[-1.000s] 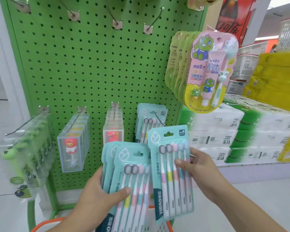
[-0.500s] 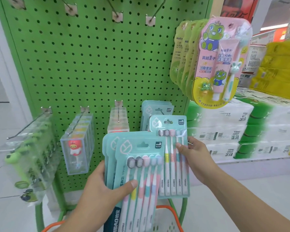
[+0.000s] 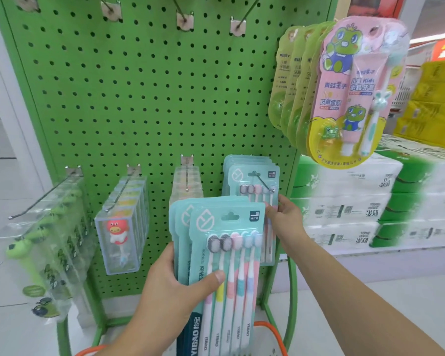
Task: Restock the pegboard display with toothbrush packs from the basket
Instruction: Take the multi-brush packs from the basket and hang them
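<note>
Right hand (image 3: 284,219) advanced, pinching single pack (image 3: 252,186) at hook (image 3: 265,183); seemingly threaded. Left hand (image 3: 172,286) grips spare stack (image 3: 224,253). Risk: early release drops pack.

We record the pegboard (image 3: 139,98) as bright green, dotted with an even grid of dark holes. The toothbrush packs (image 3: 226,253) we see are pale teal with a white leaf outline; their brush heads run dark grey, dark grey, pink, pale blue, and the handles carry pink, yellow, teal and blue bands. The hung teal packs (image 3: 252,173) match. The kids' set (image 3: 355,86) is pink over yellow, printed with a green frog. The clear boxes (image 3: 118,227) show a red and white figure. The basket rim (image 3: 272,330) is orange.
</note>
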